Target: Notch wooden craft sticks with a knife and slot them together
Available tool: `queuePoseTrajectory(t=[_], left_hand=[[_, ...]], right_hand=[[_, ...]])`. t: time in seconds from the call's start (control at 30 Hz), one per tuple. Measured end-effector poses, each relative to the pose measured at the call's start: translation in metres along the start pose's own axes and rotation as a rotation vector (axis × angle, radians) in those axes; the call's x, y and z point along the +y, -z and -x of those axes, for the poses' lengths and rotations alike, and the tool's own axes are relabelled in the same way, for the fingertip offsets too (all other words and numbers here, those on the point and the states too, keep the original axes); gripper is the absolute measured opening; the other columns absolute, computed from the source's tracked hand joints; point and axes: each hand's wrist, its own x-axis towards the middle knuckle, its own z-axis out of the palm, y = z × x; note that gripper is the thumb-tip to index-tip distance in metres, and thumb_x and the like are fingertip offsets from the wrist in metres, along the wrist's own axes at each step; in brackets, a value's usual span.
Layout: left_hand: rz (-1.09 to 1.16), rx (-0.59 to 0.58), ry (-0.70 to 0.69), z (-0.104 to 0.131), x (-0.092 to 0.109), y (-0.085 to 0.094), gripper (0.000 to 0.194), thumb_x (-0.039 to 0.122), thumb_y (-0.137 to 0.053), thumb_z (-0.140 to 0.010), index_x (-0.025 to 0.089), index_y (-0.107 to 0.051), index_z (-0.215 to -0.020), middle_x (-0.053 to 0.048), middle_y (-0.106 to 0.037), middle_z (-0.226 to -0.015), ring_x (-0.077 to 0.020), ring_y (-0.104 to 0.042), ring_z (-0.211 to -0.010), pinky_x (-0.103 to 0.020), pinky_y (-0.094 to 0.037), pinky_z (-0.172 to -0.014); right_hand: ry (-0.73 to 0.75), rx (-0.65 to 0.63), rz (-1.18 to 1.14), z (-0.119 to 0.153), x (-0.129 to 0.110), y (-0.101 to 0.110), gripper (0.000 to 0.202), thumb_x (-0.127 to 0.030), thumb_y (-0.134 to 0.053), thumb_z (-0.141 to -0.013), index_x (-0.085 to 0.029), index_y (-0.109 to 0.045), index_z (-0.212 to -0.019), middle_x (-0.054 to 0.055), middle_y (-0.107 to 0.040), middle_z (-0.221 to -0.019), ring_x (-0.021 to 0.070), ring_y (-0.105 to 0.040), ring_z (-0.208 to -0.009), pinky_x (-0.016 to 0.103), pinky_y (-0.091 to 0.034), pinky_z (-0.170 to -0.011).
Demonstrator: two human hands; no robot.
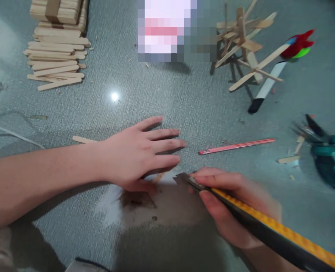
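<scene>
My left hand [144, 151] is spread over the table in the middle of the view, its fingers apart and pointing right. A craft stick [82, 139] pokes out from behind its wrist. A small sliver of wood [159, 176] shows between the thumb and the index finger. Held in my right hand [229, 200] is a yellow and black utility knife [269, 226], its blade out and pointing left toward my left hand. The blade tip is just above a pale patch on the table. Beyond the knife lies a red pencil [236, 146].
Loose craft sticks [56, 60] and a banded bundle [56, 11] lie at the upper left. A stick structure [242, 41] stands at the upper right, beside a white marker [269, 85]. Green-handled pliers [326, 155] are at the right edge. A white cable [17, 132] runs at left.
</scene>
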Motion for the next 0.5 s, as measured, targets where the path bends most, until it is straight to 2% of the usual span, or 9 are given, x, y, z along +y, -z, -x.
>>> queuePoseTrajectory(t=[0.17,0.3,0.37,0.5], left_hand=[[-0.093,0.101,0.097,0.000,-0.001,0.004,0.055,0.062,-0.054,-0.091,0.015,-0.064,-0.118,-0.013,-0.065,-0.133,-0.0299,-0.055,-0.132,-0.053,-0.027,-0.122],[-0.014,0.074,-0.025,0.000,-0.007,0.005,0.028,0.036,-0.051,-0.097,0.023,-0.067,-0.116,-0.006,-0.066,-0.133,-0.0222,-0.058,-0.128,-0.045,-0.030,-0.121],[-0.014,0.078,-0.048,0.000,-0.009,0.005,0.024,0.024,-0.051,-0.096,0.024,-0.069,-0.111,-0.003,-0.068,-0.129,-0.0187,-0.061,-0.122,-0.041,-0.033,-0.120],[-0.063,0.132,-0.016,0.000,-0.011,0.007,0.022,0.021,-0.050,-0.098,0.023,-0.072,-0.100,0.000,-0.074,-0.110,-0.0155,-0.067,-0.104,-0.037,-0.040,-0.112]], right_hand=[[0.058,-0.001,-0.004,-0.004,0.002,-0.003,0.023,-0.010,-0.064,-0.082,-0.023,-0.066,-0.101,0.003,-0.076,-0.091,0.0181,-0.075,-0.080,0.027,-0.062,-0.069],[0.045,0.011,0.024,-0.006,0.002,-0.004,0.026,-0.011,-0.064,-0.083,-0.024,-0.066,-0.105,0.003,-0.077,-0.093,0.0186,-0.075,-0.080,0.028,-0.063,-0.071],[0.043,0.006,0.033,-0.007,0.001,-0.004,0.026,-0.012,-0.063,-0.084,-0.025,-0.066,-0.106,0.003,-0.077,-0.092,0.0188,-0.076,-0.079,0.028,-0.063,-0.070],[0.060,0.012,0.021,-0.011,-0.002,-0.005,0.026,-0.010,-0.061,-0.084,-0.025,-0.066,-0.105,0.002,-0.077,-0.090,0.0180,-0.075,-0.077,0.028,-0.063,-0.068]])
